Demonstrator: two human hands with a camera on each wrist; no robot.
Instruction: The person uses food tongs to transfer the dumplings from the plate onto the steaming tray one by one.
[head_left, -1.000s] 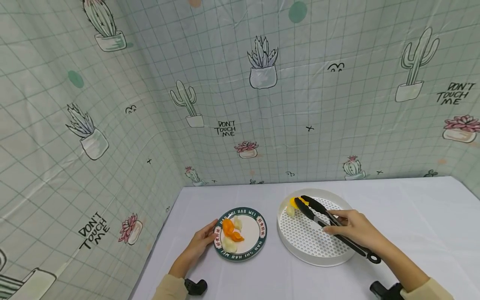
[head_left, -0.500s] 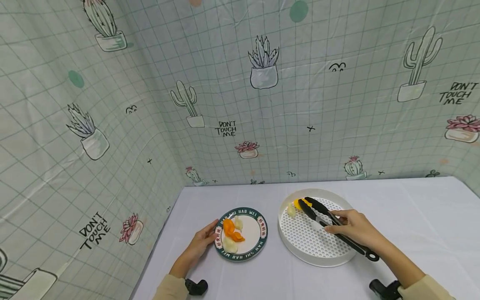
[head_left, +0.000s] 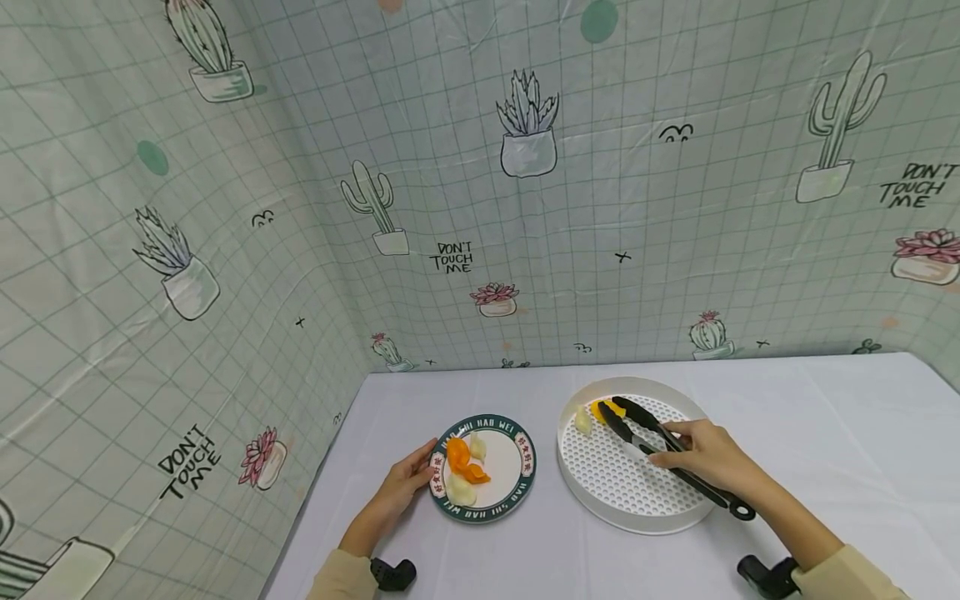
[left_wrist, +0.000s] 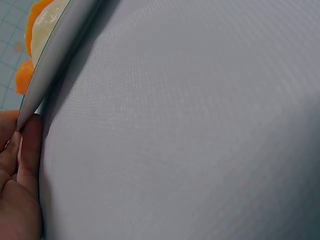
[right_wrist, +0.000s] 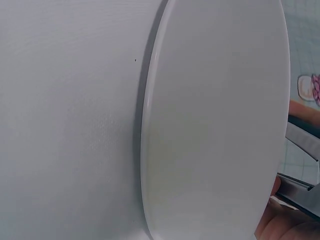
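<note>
My left hand [head_left: 401, 479] pinches the left rim of a small round plate [head_left: 508, 507] with a green lettered border. Orange pieces [head_left: 457, 455] and pale, translucent pieces [head_left: 460, 490] lie on that plate. In my right hand [head_left: 708, 454] I hold black-and-metal tongs [head_left: 652, 433] over a round white tray [head_left: 581, 487] with a perforated base. The tong tips lie at a yellow piece [head_left: 604, 409] near the tray's back left; whether they clamp it cannot be told. Beside it is a pale piece [head_left: 582, 420]. In the right wrist view the tray wall hides the tips.
A white cloth [head_left: 540, 554] covers the table. Behind it and at the left hangs a grid-patterned curtain [head_left: 585, 208] printed with cacti. The plate and the tray stand side by side with a narrow gap between them.
The tongs have shifted slightly right and toward me, and the yellow piece has moved the same way, away from the pale piece. My left hand stays on the plate.
</note>
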